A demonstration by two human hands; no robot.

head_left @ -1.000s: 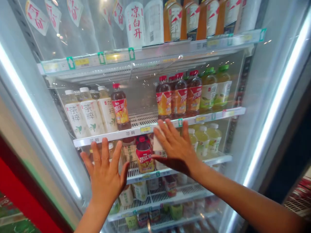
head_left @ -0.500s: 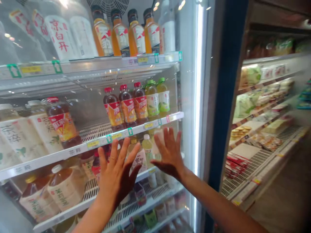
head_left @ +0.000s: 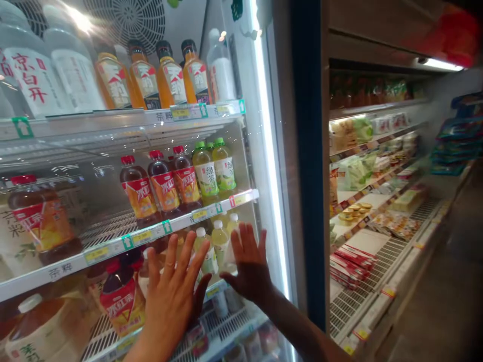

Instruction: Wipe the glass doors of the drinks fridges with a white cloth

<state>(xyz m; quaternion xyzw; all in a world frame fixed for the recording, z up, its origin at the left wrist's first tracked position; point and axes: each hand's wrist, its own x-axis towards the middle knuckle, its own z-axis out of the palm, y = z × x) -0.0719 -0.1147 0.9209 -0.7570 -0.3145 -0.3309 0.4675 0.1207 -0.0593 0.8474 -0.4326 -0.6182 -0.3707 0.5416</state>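
Note:
Both of my hands are raised in front of a lit drinks cooler, and neither holds anything. My left hand (head_left: 174, 284) has its fingers spread, palm toward the shelves, in front of the lower bottles. Close to its right, my right hand (head_left: 251, 271) is also open, overlapping pale-capped bottles (head_left: 219, 239). Whether either palm touches glass I cannot tell. Left of my left hand stands a red-labelled tea bottle (head_left: 123, 296). On the shelf above are several red-capped tea bottles (head_left: 166, 186) and green-capped tea bottles (head_left: 223, 163).
Large clear bottles (head_left: 30, 75) and amber bottles (head_left: 171, 75) fill the top shelf. A bright light strip (head_left: 269, 130) and a dark blue post (head_left: 307, 151) edge the cooler. Beyond stands an open refrigerated case (head_left: 362, 241) with packaged food; stacked blue items (head_left: 451, 136) are at far right.
The view has turned right and slightly up, so the cooler shelves sit further left and lower. Both hands stay raised and open, now in front of bottles nearer the cooler's right side.

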